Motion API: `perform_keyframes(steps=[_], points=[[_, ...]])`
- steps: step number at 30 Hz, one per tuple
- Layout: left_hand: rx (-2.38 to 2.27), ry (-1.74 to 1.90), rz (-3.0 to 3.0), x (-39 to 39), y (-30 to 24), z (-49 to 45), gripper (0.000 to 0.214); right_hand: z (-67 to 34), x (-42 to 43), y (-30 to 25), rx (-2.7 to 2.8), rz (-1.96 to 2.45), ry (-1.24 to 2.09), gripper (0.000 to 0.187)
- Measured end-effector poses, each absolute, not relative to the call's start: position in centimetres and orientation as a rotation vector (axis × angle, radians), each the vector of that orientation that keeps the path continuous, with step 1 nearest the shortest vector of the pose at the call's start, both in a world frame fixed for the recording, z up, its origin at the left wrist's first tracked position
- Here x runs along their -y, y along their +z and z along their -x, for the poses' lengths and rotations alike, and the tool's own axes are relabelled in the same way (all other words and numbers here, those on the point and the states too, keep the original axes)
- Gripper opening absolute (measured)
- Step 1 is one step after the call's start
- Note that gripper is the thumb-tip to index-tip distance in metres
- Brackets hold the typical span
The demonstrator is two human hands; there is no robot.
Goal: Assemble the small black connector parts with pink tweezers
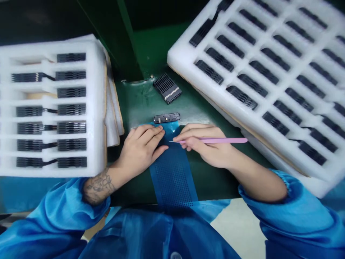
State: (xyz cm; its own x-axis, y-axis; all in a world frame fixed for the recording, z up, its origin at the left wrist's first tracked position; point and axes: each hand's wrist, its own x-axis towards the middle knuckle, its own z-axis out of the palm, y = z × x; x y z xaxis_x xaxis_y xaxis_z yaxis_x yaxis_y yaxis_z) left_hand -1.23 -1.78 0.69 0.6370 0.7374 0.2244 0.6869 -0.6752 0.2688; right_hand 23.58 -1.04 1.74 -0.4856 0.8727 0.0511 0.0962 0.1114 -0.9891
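My left hand (141,147) lies palm down over the left edge of a blue sheet (174,176), its fingers stretched out. The sheet carries a grid of small holes or dots. In my right hand (208,145) is a pair of pink tweezers (230,140), held like a pen. Their thin metal tip points left above the sheet, near my left thumb. A small black electronic part (167,118) lies crosswise at the sheet's far end, just beyond my left fingertips. Whether the tip grips anything is too small to tell.
A fanned group of slim black parts (167,88) lies farther back on the green work surface (134,108). White foam trays holding black parts stand on both sides: a left tray (95,108) on a stack, and a larger, tilted right tray (185,54).
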Motion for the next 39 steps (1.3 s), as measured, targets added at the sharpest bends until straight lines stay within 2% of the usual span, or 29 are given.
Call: perform_keyframes(steps=[2, 7, 11, 15, 34, 39], points=[[-1.164, 0.504, -2.721, 1.6, 0.7, 1.2, 0.035, -23.4, 0.8, 1.6, 1.626, 1.056, 1.466, 0.020], [-1.163, 0.550, -2.705, 1.2, 0.6, 0.9, 0.024, -23.7, 0.4, 1.6, 1.467, 1.163, 1.568, 0.027], [-1.163, 0.584, -2.566, 1.1, 0.5, 0.8, 0.020, -23.4, 0.5, 1.5, 1.562, 1.108, 1.389, 0.022], [-1.180, 0.642, -2.434, 0.8, 0.5, 0.8, 0.016, -22.5, 0.9, 1.3, 1.508, 1.242, 1.295, 0.017], [-1.127, 0.721, -2.412, 0.7, 0.2, 0.8, 0.016, -22.4, 0.9, 1.1, 1.551, 1.192, 1.286, 0.015], [-1.124, 0.726, -2.422, 0.7, 0.2, 0.9, 0.017, -22.3, 1.0, 1.0, 1.552, 1.170, 1.279, 0.010]])
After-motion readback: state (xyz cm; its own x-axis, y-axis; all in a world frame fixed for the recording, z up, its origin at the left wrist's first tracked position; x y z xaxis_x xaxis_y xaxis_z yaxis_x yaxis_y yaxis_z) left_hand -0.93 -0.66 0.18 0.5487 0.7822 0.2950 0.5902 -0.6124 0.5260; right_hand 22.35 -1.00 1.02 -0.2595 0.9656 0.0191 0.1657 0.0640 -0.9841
